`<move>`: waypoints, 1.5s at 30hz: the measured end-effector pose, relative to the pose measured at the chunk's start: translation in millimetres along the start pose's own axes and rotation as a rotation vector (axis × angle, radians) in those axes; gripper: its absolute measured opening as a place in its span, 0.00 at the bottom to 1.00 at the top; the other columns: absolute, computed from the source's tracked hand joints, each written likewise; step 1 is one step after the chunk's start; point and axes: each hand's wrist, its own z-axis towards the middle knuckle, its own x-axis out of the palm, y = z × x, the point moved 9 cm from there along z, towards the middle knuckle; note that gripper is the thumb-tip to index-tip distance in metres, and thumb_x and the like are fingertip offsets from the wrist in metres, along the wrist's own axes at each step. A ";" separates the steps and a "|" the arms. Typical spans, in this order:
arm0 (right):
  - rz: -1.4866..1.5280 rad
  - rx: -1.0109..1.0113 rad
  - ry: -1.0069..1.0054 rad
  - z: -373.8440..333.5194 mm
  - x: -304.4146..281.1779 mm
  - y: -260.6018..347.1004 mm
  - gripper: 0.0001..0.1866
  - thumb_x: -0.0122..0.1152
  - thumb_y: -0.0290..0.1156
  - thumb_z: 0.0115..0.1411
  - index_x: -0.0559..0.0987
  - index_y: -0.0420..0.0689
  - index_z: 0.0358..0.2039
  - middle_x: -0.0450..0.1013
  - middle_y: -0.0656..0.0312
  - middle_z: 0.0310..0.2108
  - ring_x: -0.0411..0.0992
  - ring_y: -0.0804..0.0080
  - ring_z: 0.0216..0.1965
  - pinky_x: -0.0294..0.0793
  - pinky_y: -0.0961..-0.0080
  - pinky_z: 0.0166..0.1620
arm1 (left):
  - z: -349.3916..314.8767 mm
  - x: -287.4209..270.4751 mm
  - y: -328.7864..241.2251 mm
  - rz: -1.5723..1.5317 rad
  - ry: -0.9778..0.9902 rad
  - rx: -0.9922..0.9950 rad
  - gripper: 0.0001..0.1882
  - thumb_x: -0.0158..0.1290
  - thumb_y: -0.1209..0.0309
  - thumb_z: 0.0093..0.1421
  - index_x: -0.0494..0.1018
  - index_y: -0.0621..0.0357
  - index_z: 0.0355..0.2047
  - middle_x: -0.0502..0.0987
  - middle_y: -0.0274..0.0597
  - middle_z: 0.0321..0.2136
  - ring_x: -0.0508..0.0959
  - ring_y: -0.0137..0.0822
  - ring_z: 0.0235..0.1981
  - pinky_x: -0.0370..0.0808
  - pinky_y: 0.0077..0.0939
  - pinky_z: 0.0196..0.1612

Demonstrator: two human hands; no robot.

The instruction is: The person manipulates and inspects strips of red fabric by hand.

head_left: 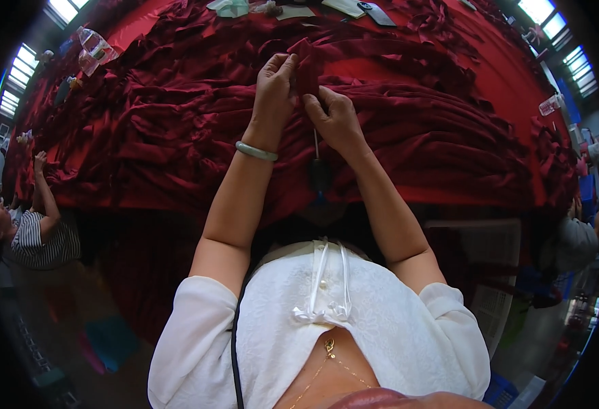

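My left hand [273, 88], with a pale bangle at the wrist, pinches the upper left edge of a small dark red piece of fabric [306, 71]. My right hand [335, 117] grips the lower right edge of the same piece, thumb and fingers closed. Below the right hand a tool with a thin pale shaft and a dark handle [320, 176] points toward me; whether the hand touches it I cannot tell. Long, heaped folds of dark red cloth [177, 129] spread beneath and around both hands.
A bright red cover [507, 95] lies under the cloth. A clear plastic bottle [96, 49] sits far left, a phone [376, 13] at the far edge, another bottle [550, 104] far right. One person in stripes [44, 235] works at left. A white crate [494, 293] stands low right.
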 end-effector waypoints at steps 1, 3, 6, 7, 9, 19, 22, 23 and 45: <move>-0.002 0.002 -0.007 -1.3 -0.9 0.8 0.13 0.53 0.36 0.59 0.74 0.37 0.28 0.66 0.54 0.16 0.67 0.69 0.19 0.66 0.70 0.27 | -4.6 -5.1 1.3 0.021 0.030 0.018 0.03 0.50 0.73 0.62 0.70 0.57 0.31 0.73 0.31 0.24 0.70 0.22 0.21 0.66 0.12 0.23; 0.061 0.031 0.013 -3.5 0.0 5.1 0.11 0.52 0.33 0.60 0.75 0.37 0.29 0.64 0.63 0.17 0.62 0.78 0.20 0.63 0.76 0.26 | -13.9 -27.3 9.7 0.032 0.090 -0.047 0.03 0.51 0.73 0.62 0.70 0.56 0.31 0.72 0.31 0.23 0.69 0.21 0.20 0.65 0.12 0.22; 0.120 0.077 0.047 -0.7 4.2 2.2 0.10 0.51 0.31 0.61 0.75 0.37 0.30 0.62 0.72 0.18 0.57 0.87 0.21 0.59 0.82 0.24 | -14.2 -29.4 22.9 0.003 0.113 -0.163 0.06 0.51 0.68 0.63 0.69 0.56 0.31 0.71 0.31 0.22 0.69 0.23 0.20 0.63 0.13 0.21; 0.112 0.090 0.062 -1.4 4.7 -1.9 0.10 0.51 0.31 0.62 0.75 0.37 0.29 0.62 0.72 0.17 0.57 0.88 0.21 0.59 0.82 0.24 | -10.5 -20.8 18.0 -0.013 0.033 -0.161 0.08 0.51 0.66 0.63 0.70 0.57 0.32 0.71 0.31 0.23 0.69 0.23 0.20 0.63 0.15 0.21; 0.064 0.078 0.055 -2.4 2.7 -2.5 0.10 0.51 0.31 0.62 0.75 0.37 0.29 0.61 0.73 0.17 0.57 0.88 0.21 0.58 0.82 0.24 | 1.2 2.6 2.6 -0.046 0.057 -0.119 0.13 0.49 0.60 0.64 0.71 0.58 0.35 0.73 0.32 0.24 0.71 0.25 0.21 0.68 0.19 0.23; 0.037 0.050 0.033 -5.0 2.0 -5.5 0.10 0.50 0.31 0.62 0.73 0.38 0.28 0.61 0.73 0.17 0.56 0.88 0.20 0.56 0.83 0.22 | 19.6 5.8 0.5 -0.080 0.057 -0.045 0.03 0.51 0.74 0.62 0.73 0.55 0.37 0.78 0.33 0.30 0.78 0.25 0.30 0.77 0.20 0.32; 0.040 0.089 0.028 -5.3 0.0 -0.6 0.12 0.52 0.34 0.59 0.72 0.37 0.26 0.65 0.55 0.15 0.63 0.74 0.17 0.63 0.71 0.25 | 17.4 12.4 -3.1 -0.089 0.156 -0.024 0.04 0.51 0.75 0.62 0.73 0.54 0.37 0.78 0.34 0.31 0.78 0.25 0.31 0.77 0.20 0.32; 0.041 0.088 0.028 -5.8 0.2 -0.3 0.12 0.52 0.34 0.59 0.72 0.37 0.26 0.65 0.55 0.15 0.63 0.74 0.17 0.63 0.71 0.25 | 17.9 11.1 -2.6 -0.095 0.139 -0.004 0.04 0.51 0.75 0.62 0.73 0.54 0.37 0.78 0.34 0.32 0.78 0.25 0.32 0.77 0.20 0.33; 0.107 0.106 0.048 -15.0 0.1 -3.3 0.13 0.52 0.33 0.60 0.70 0.38 0.23 0.60 0.63 0.13 0.57 0.82 0.17 0.59 0.76 0.22 | -6.2 11.0 2.9 -0.066 0.021 -0.002 0.15 0.49 0.76 0.62 0.70 0.54 0.50 0.77 0.28 0.31 0.73 0.16 0.24 0.66 0.08 0.21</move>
